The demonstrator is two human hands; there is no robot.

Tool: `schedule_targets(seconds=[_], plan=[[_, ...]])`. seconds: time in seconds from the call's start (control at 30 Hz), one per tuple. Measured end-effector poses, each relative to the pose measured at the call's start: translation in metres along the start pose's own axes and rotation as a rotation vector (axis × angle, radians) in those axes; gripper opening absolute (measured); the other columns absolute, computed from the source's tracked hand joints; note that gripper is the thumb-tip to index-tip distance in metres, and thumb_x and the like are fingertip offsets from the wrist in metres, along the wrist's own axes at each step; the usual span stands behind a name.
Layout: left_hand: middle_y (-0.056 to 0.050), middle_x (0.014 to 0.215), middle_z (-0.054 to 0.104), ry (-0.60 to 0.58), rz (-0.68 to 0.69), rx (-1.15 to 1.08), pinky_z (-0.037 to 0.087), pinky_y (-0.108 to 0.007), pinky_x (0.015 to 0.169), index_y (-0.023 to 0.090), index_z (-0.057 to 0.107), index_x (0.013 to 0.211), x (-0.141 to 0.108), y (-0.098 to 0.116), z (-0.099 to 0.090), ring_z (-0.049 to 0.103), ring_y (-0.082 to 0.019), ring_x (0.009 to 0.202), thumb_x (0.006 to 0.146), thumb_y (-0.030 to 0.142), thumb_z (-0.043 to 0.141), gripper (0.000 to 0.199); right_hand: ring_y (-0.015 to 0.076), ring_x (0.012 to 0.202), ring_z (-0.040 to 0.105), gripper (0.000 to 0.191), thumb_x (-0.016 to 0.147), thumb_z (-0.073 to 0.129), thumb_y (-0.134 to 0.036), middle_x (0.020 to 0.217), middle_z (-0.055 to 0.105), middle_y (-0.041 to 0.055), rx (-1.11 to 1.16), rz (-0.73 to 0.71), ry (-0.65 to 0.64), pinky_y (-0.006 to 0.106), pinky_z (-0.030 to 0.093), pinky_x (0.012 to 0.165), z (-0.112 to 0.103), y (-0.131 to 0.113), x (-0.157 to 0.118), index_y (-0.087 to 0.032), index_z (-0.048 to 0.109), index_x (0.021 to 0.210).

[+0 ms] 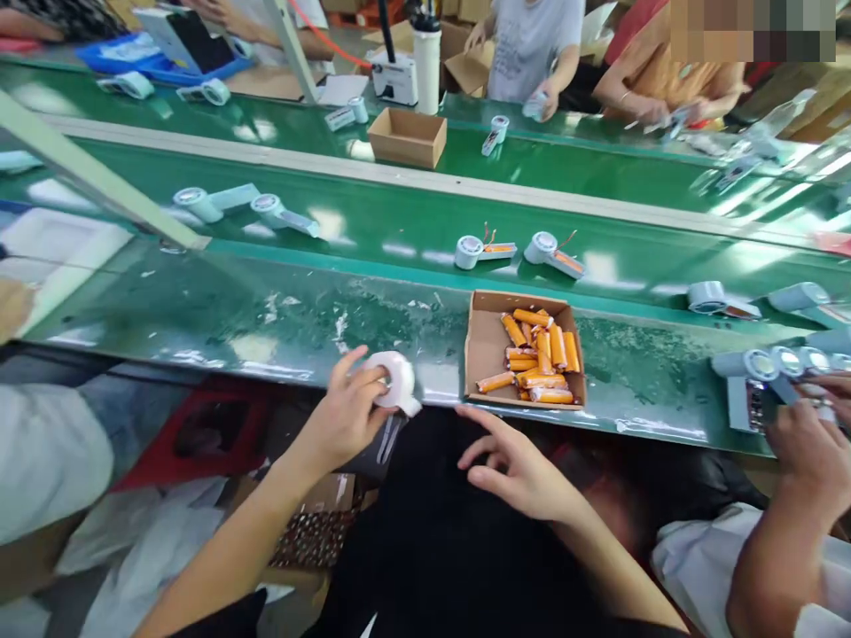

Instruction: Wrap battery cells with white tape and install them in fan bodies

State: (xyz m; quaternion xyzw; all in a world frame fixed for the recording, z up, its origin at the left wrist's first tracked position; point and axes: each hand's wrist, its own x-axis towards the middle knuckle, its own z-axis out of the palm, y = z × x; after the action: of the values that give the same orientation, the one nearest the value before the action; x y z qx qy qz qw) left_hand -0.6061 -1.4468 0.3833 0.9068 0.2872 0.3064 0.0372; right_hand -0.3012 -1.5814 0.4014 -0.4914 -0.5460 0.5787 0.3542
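Held in my left hand (346, 416) is a roll of white tape (399, 377), with fingers through its core and a short end sticking out at the lower right. My right hand (509, 461) holds nothing; its fingers are apart and the index finger points toward the bench edge. Just beyond it sits a shallow cardboard box (488, 332) containing several orange-wrapped cylindrical batteries (543, 350). The box rests on the green bench top (425, 306).
Light-blue handheld fan bodies (470, 252) lie along the green conveyor (372, 213), some with orange batteries and wires. An open cardboard box (407, 142) stands farther back. A neighbour's hands (811, 434) work at the right among more fan bodies. A slanted metal post (99, 168) crosses the left.
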Motion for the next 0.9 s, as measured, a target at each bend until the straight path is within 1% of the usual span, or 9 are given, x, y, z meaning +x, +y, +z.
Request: schedule_targets(seconds=[0.03,0.1,0.17,0.27,0.37,0.53,0.63,0.73,0.9], plan=[[-0.012,0.125,0.072,-0.024,0.029,-0.028,0.053,-0.062,0.114,0.020,0.060,0.112,0.007,0.011,-0.004,0.048,-0.038,0.148,0.097,0.017,0.067,0.017,0.0190,0.095,0.076,0.080,0.094,0.078,-0.039,0.146,0.066,0.0108,0.062,0.002,-0.003,0.025,0.059,0.064,0.016,-0.004,0.013,-0.038,0.039,0.164],[-0.012,0.126,0.072,-0.045,0.105,-0.071,0.055,-0.060,0.113,0.020,0.060,0.116,0.018,0.023,-0.010,0.043,-0.039,0.152,0.096,0.016,0.069,0.023,0.0163,0.081,0.074,0.064,0.095,0.075,-0.043,0.122,0.077,0.0084,0.098,-0.004,-0.030,0.024,0.057,0.062,0.039,-0.010,0.033,-0.031,0.054,0.155],[-0.010,0.124,0.073,-0.012,0.146,-0.055,0.052,-0.063,0.116,0.021,0.061,0.123,0.019,0.023,-0.017,0.049,-0.038,0.149,0.095,0.015,0.071,0.030,0.0134,0.060,0.067,0.035,0.101,0.067,-0.046,0.084,0.078,0.0033,0.020,-0.007,-0.139,0.022,0.053,0.056,0.052,-0.013,0.042,-0.022,0.077,0.123],[-0.007,0.126,0.074,0.048,0.122,0.066,0.041,-0.068,0.125,0.023,0.061,0.129,0.009,0.007,-0.026,0.065,-0.031,0.132,0.096,0.012,0.068,0.035,0.0140,0.059,0.068,0.040,0.107,0.056,-0.048,0.074,0.077,0.0032,-0.204,-0.097,-0.360,0.022,0.052,0.058,0.051,-0.012,0.039,-0.020,0.081,0.092],[-0.010,0.129,0.073,0.117,0.006,0.140,0.042,-0.067,0.124,0.021,0.061,0.132,-0.009,-0.009,-0.031,0.060,-0.034,0.137,0.097,0.009,0.063,0.037,0.0190,0.090,0.078,0.033,0.104,0.062,-0.050,0.100,0.082,0.0057,-0.496,-0.248,-0.465,0.026,0.058,0.080,0.026,-0.015,0.034,-0.023,0.081,0.104],[-0.015,0.128,0.069,0.219,-0.149,0.087,0.044,-0.069,0.119,0.020,0.057,0.140,-0.026,-0.010,-0.024,0.048,-0.041,0.147,0.094,0.005,0.055,0.049,0.0272,0.111,0.072,0.030,0.106,0.058,-0.035,0.117,0.079,0.0129,-0.967,-0.273,-0.021,0.040,0.056,0.101,-0.050,-0.040,0.059,-0.021,0.075,0.126],[-0.014,0.121,0.069,0.176,-0.111,0.038,0.045,-0.070,0.118,0.020,0.058,0.137,-0.018,0.002,-0.010,0.047,-0.041,0.147,0.092,0.002,0.053,0.048,0.0300,0.107,0.072,0.021,0.098,0.068,-0.027,0.108,0.080,0.0110,-1.178,-0.139,-0.230,0.041,0.055,0.095,-0.081,-0.049,0.091,-0.022,0.079,0.114],[-0.014,0.119,0.067,0.120,-0.039,-0.032,0.047,-0.071,0.116,0.017,0.058,0.132,-0.006,0.014,0.003,0.045,-0.042,0.148,0.092,-0.001,0.051,0.044,0.0256,0.100,0.074,0.022,0.095,0.066,-0.023,0.105,0.080,0.0065,-1.055,-0.039,-0.375,0.037,0.055,0.092,-0.095,-0.048,0.113,-0.024,0.081,0.110],[-0.016,0.119,0.066,0.073,0.024,-0.126,0.050,-0.072,0.113,0.013,0.058,0.129,0.007,0.028,0.002,0.045,-0.043,0.146,0.094,-0.001,0.051,0.038,0.0240,0.116,0.070,0.054,0.101,0.059,-0.039,0.127,0.073,0.0100,-0.309,-0.157,0.177,0.041,0.055,0.103,-0.090,-0.046,0.104,-0.022,0.057,0.151]])
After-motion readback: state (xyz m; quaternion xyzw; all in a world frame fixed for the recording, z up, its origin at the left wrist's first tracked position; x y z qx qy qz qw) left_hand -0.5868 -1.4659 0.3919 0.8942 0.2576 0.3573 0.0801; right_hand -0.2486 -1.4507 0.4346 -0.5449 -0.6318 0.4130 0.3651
